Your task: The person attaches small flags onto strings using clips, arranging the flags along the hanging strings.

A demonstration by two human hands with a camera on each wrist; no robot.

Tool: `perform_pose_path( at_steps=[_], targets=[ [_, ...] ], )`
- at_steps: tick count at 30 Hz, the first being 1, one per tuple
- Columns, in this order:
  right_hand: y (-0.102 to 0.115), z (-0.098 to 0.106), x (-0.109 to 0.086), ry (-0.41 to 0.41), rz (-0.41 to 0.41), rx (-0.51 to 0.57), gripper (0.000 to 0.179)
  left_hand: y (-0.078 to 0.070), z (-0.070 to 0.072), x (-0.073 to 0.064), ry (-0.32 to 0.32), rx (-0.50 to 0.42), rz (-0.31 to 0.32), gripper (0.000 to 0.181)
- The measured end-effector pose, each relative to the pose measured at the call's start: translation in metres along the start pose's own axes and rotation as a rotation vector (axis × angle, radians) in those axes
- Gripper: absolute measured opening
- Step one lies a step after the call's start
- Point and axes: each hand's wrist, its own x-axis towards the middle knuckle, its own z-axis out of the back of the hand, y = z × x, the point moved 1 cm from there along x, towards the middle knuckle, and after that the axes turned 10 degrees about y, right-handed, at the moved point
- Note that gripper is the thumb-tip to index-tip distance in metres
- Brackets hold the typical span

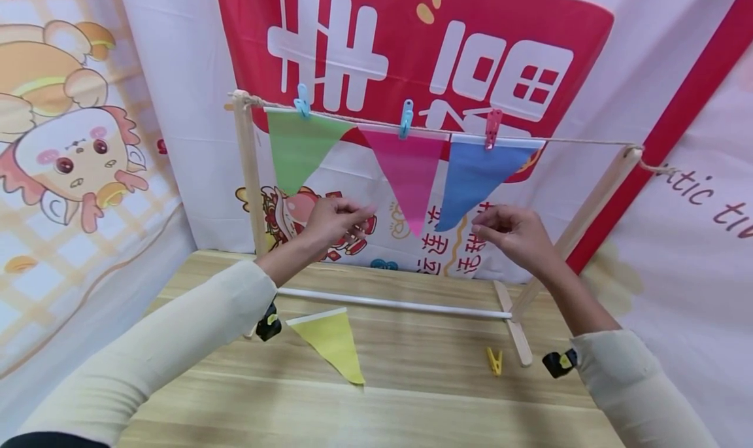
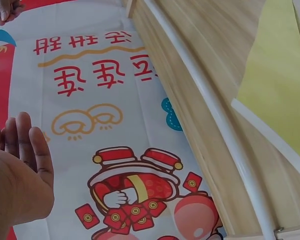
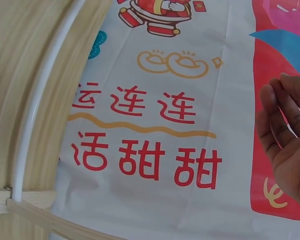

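Note:
Green, pink and blue triangular flags hang from a string on a wooden frame. Two blue clothespins fasten the green and pink flags; a pink clothespin fastens the blue one. My left hand is in the air below the green flag, fingers loosely extended and holding nothing. Just right of the blue flag's tip is my right hand, its fingers bent and relaxed, with nothing between them. In the right wrist view, the blue flag appears above that hand.
On the wooden table lie a yellow flag with a white edge and, farther right, a yellow clothespin. A white rod joins the frame's posts low down. Printed cloth hangs behind and at both sides.

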Motion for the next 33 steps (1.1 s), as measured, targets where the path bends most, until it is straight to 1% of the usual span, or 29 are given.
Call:
perform_pose_path(
  at_steps=[4,7,12,19,24,27,33],
  targets=[
    [-0.002,-0.001,0.000,0.018,0.011,0.000,0.013,0.005,0.003,-0.001,-0.003,-0.006,0.007,0.032],
    [-0.003,-0.002,-0.001,0.021,0.009,0.003,0.013,0.008,0.006,0.000,-0.003,-0.012,0.010,0.037],
    [-0.005,-0.004,-0.001,0.029,-0.019,0.010,0.013,0.012,0.010,-0.001,-0.004,-0.006,0.020,0.036],
    [-0.010,-0.006,-0.003,0.056,-0.047,0.001,0.014,0.020,0.017,-0.006,-0.020,0.055,0.047,0.030],
    [-0.014,-0.008,-0.004,0.074,-0.077,-0.009,0.013,0.030,0.024,-0.009,-0.013,0.085,0.056,0.035],
    [-0.016,-0.010,-0.005,0.088,-0.094,-0.015,0.015,0.037,0.028,-0.011,-0.012,0.093,0.073,0.040],
    [-0.021,-0.013,-0.005,0.109,-0.113,-0.025,0.017,0.047,0.033,-0.015,-0.013,0.119,0.118,0.038]
  ],
)
